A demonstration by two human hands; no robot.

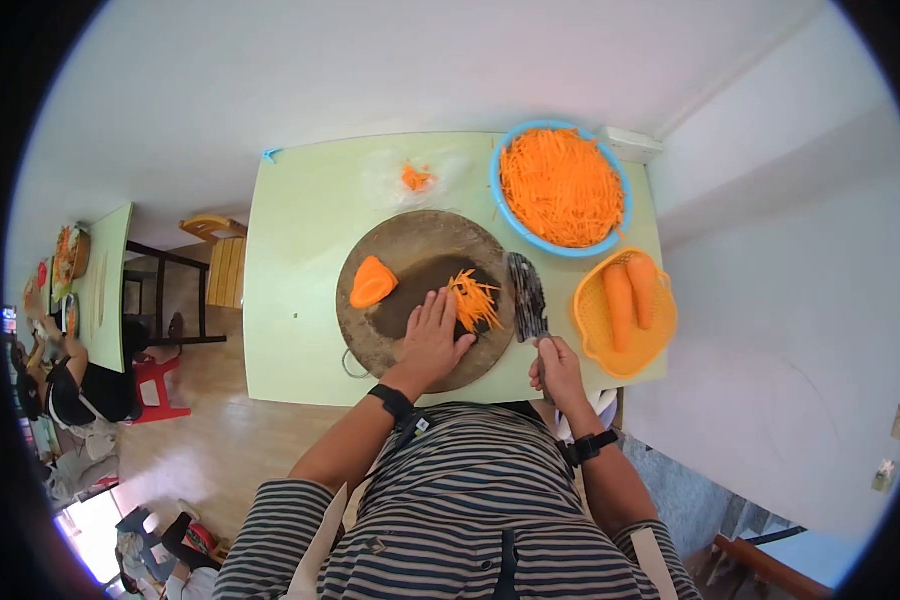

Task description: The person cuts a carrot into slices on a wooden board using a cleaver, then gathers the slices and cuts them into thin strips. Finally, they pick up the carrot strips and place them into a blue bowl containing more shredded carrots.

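Observation:
My left hand (432, 342) lies with its fingers stretched out on the round chopping board (430, 230), touching the left side of a small pile of carrot shreds (476, 300). My right hand (558, 370) is wrapped round the handle of a cleaver (527, 298), whose dark, wide blade is beside the board's right edge. Left of the shreds, a cut piece of carrot (373, 283) rests on the board.
A blue basin (497, 203) heaped with shredded carrot stands at the back right. Before it, a yellow basket (592, 335) holds two whole carrots (620, 305). Carrot scraps (417, 178) lie on a clear plastic bag behind the board. People sit at another table (115, 270) far left.

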